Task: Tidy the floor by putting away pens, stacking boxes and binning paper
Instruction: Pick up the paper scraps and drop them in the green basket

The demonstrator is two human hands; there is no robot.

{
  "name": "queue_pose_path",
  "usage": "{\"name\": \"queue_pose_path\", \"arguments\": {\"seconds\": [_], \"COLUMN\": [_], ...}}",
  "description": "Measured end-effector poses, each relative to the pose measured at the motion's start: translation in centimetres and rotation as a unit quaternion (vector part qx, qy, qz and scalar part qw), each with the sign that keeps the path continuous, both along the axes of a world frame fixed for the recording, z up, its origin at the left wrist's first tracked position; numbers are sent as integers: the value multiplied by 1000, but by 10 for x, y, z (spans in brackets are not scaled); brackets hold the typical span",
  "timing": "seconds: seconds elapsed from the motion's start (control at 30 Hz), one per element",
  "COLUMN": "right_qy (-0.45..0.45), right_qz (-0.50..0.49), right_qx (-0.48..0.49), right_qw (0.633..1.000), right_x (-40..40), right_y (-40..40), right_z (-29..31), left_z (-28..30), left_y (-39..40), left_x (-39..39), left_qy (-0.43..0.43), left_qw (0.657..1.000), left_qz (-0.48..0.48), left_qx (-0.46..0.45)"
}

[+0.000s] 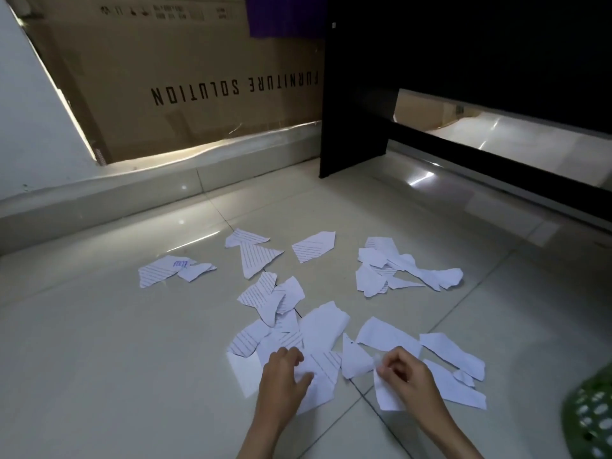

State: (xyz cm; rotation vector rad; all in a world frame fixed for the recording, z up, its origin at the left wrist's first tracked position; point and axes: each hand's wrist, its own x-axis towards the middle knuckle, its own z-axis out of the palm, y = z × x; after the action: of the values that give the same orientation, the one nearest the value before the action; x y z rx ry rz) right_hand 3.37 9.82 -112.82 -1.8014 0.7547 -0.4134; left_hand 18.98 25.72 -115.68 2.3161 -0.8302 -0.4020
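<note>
Glossy tiled floor (99, 342); matt torn paper scraps (314, 246) (lined); cardboard box (185, 77)

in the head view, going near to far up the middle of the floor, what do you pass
The two hands, left hand and right hand, on torn paper → the heap of lined scraps → the triangular scrap → the floor's raised ledge → the cardboard box.

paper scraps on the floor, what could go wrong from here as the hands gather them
1. The left hand and right hand each pinch only a near scrap, so far pieces like the blue-inked scrap could get missed.
2. The green basket sits at the frame edge; loosely held scraps may drop on the way.
</note>
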Motion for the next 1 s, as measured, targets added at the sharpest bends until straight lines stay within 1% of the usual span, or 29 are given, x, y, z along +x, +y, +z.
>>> {"name": "queue_pose_path", "arguments": {"seconds": [0.1,0.2,0.3,0.43,0.53,0.67,0.77,0.83,0.93,1.0], "right_qy": [-24,-37,-56,-58,-55,-46,-39,-37,-35,-56], "right_qz": [-31,-57,-86,-105,-118,-132,-143,-149,-144,-148], "right_qx": [41,62,60,50,49,52,51,53,58,64], "right_qw": [998,996,993,991,990,989,988,987,987,985], "right_x": [-15,-23,-29,-35,-40,-42,-40,-38,-32,-29], "right_y": [-8,-13,-20,-24,-25,-28,-29,-30,-31,-32], "right_z": [-4,-7,-7,-10,-14,-18,-20,-21,-16,-7], "left_z": [3,2,-2,-10,-11,-12,-11,-11,-14,-12], "left_y": [-32,-66,-91,-105,-111,-122,-126,-125,-122,-119], "left_x": [-10,-28,-47,-55,-50,-41,-35,-35,-38,-39], "left_qy": [-6,-22,-44,-74,-47,23,82,123,137,131], "left_qw": [999,995,988,982,984,983,982,983,987,989], "left_qz": [-22,-21,-16,15,41,44,51,54,61,61], "left_qx": [26,90,149,174,167,176,163,128,53,10]}}
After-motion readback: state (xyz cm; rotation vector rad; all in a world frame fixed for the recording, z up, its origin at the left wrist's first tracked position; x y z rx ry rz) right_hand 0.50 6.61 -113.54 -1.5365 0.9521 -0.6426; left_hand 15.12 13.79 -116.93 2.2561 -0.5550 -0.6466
